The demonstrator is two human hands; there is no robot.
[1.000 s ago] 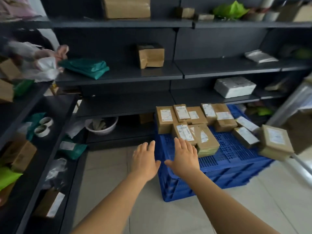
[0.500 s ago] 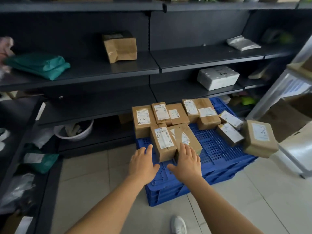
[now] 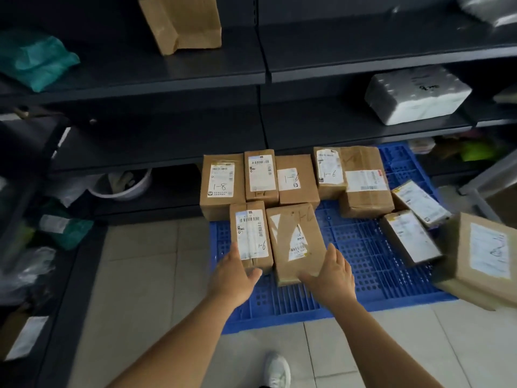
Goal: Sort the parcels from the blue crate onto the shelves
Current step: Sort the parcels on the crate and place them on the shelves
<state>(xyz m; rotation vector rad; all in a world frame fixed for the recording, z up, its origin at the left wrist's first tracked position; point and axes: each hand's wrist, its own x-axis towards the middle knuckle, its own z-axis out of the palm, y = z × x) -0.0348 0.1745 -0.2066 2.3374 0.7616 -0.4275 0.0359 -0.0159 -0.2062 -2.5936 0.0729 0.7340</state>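
An upturned blue crate (image 3: 363, 275) stands on the tiled floor with several labelled brown parcels on top. Two of them lie side by side at its near left: a narrow parcel (image 3: 251, 233) and a wider taped parcel (image 3: 293, 236). My left hand (image 3: 233, 278) touches the narrow parcel's near left corner, thumb at its front end. My right hand (image 3: 330, 273) lies against the wider parcel's near right corner. Both hands flank the pair with fingers fairly straight. Dark shelves (image 3: 167, 141) rise just behind the crate.
A larger parcel (image 3: 484, 256) overhangs the crate's right edge. On the shelves sit a brown paper parcel (image 3: 181, 21), a teal bag (image 3: 33, 60) and a white foam box (image 3: 416, 93). A white bowl (image 3: 126, 186) is on the lowest shelf. My white shoe (image 3: 277, 371) is below.
My view has dropped and closed in on the crate. Both hands have moved forward from above the crate's near edge to the two front parcels and now touch them.
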